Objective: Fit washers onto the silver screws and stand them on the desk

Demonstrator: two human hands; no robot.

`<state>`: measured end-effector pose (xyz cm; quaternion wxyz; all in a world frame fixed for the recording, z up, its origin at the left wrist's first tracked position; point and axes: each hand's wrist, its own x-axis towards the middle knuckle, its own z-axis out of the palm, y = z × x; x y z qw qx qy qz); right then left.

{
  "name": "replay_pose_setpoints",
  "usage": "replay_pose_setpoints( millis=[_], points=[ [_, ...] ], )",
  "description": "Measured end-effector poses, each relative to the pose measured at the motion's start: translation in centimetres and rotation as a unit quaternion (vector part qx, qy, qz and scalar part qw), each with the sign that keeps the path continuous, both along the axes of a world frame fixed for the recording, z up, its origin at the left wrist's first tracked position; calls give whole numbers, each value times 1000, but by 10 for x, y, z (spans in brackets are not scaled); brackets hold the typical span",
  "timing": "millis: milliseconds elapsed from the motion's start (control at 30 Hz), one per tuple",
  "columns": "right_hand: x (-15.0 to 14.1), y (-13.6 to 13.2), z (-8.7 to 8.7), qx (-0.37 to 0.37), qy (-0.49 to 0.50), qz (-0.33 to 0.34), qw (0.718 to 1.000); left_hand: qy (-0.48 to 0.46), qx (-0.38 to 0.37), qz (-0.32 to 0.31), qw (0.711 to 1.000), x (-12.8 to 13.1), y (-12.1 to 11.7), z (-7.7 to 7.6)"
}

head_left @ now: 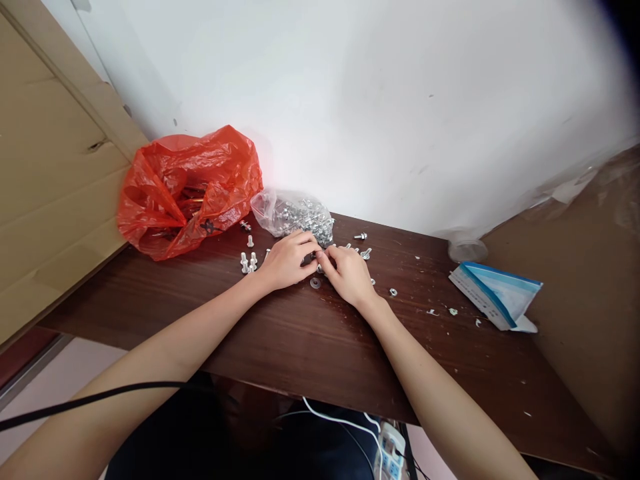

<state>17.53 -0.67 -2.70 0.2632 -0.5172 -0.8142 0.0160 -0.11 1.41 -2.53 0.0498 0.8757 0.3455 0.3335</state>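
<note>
My left hand and my right hand rest together on a dark wooden table, fingertips meeting in a pinch over small metal parts. What the fingers hold is too small to name. A loose washer lies just below the fingertips. Several short bolts stand to the left of my left hand. A clear plastic bag of metal fasteners sits right behind both hands. More loose bolts lie behind my right hand.
A crumpled red plastic bag lies at the back left against cardboard. A blue-and-white packet lies at the right, a clear tape roll behind it. White wall behind. A power strip and cables sit below the table's front edge.
</note>
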Motion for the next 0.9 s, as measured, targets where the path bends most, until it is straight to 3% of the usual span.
replay_pose_setpoints(
  millis=[500, 900],
  points=[
    [1, -2, 0, -6, 70, -9, 998, -3, -27, 10, 1000, 1, -3, 4],
    [1, -3, 1, -2, 93, 1, 996, 33, -20, 7, 999, 3, 1, -1]
  ],
)
